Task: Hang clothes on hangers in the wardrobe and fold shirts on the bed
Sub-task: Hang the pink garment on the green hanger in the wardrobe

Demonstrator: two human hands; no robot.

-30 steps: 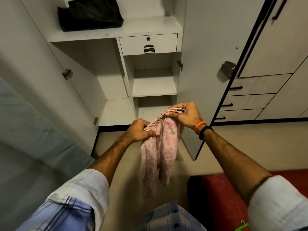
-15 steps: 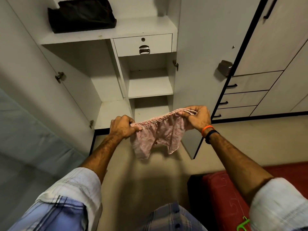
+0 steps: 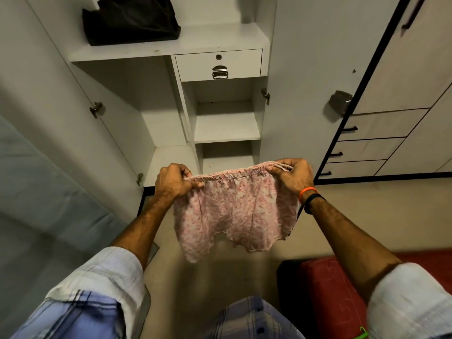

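Both hands — left hand (image 3: 175,181), right hand (image 3: 293,176) — have drawn further apart, fingers pinching the pink floral elastic-waisted shorts (image 3: 234,211), now stretched flat before the white wardrobe (image 3: 220,123).

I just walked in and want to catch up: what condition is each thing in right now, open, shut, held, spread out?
Pink garment: spread out, hanging from its waistband.
Left hand: grips the waistband's left end.
Right hand: grips its right end.
Wardrobe doors: open.
Small drawer: closed.
Black bundle: lying on the top shelf.
Side drawers: closed.
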